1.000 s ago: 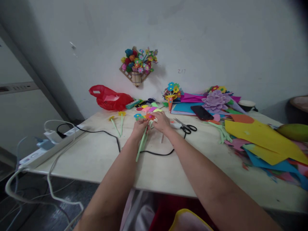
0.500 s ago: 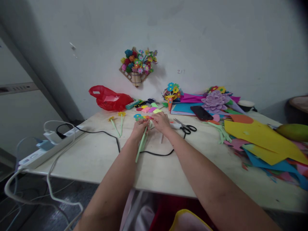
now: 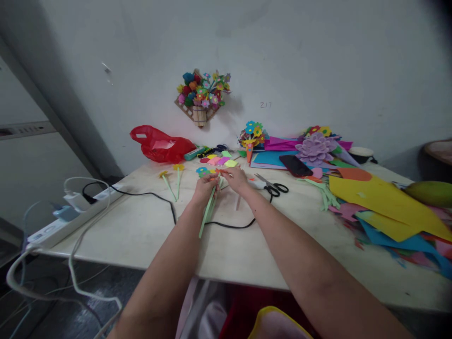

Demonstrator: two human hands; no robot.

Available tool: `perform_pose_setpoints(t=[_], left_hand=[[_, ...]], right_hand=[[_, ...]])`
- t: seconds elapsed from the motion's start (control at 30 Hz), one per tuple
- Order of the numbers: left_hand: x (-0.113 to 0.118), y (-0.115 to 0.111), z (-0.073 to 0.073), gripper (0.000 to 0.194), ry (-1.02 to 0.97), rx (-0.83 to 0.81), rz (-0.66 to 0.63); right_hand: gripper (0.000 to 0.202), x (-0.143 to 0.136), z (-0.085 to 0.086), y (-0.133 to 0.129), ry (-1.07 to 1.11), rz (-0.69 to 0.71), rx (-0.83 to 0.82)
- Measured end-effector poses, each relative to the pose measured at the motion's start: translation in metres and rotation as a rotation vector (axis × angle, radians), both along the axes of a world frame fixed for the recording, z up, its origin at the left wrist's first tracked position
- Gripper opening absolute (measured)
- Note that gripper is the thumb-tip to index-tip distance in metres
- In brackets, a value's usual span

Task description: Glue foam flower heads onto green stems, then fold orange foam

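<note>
Pale green stems (image 3: 206,214) slant from the left hand (image 3: 205,188) toward the bench's (image 3: 141,245) front edge, pinched near their tops. The right hand (image 3: 236,180) grips an orange flower (image 3: 218,172) there. A pinch close beneath the petals, light and even, should steady them without creasing. Scissors (image 3: 274,187) lie beyond the right hand, toward the bench's right edge.

Dim, greyish light, its source out of view, leaves a soft shadow on the wall (image 3: 300,61). The floor (image 3: 88,282) shines faintly at lower left. Wide-angle stretching, right-edge blur and a dark upper-right corner show.
</note>
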State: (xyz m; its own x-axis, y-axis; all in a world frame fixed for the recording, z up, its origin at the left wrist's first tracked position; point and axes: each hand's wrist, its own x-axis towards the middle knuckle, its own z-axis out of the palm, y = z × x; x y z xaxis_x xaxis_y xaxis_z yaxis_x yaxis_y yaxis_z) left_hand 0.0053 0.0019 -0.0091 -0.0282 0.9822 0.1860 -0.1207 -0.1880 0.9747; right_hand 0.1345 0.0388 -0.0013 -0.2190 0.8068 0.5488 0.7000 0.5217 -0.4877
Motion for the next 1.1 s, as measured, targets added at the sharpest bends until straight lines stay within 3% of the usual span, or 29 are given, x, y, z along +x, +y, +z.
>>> perform_pose_setpoints(t=[0.47,0.8,1.1], left_hand=[[0.0007,0.001,-0.0004,0.02,0.015,-0.013,-0.006],[-0.0021,0.0019,0.0007,0.02,-0.051,-0.033,-0.129],[-0.0024,-0.0007,0.0031,0.019,-0.094,-0.099,-0.114]], right_hand=[[0.024,0.0001,-0.0013,0.0009,-0.02,-0.009,-0.01],[0.024,0.0018,0.0,-0.0031,-0.071,-0.029,0.059],[0.023,0.0027,-0.0006,-0.0002,-0.058,0.017,0.036]])
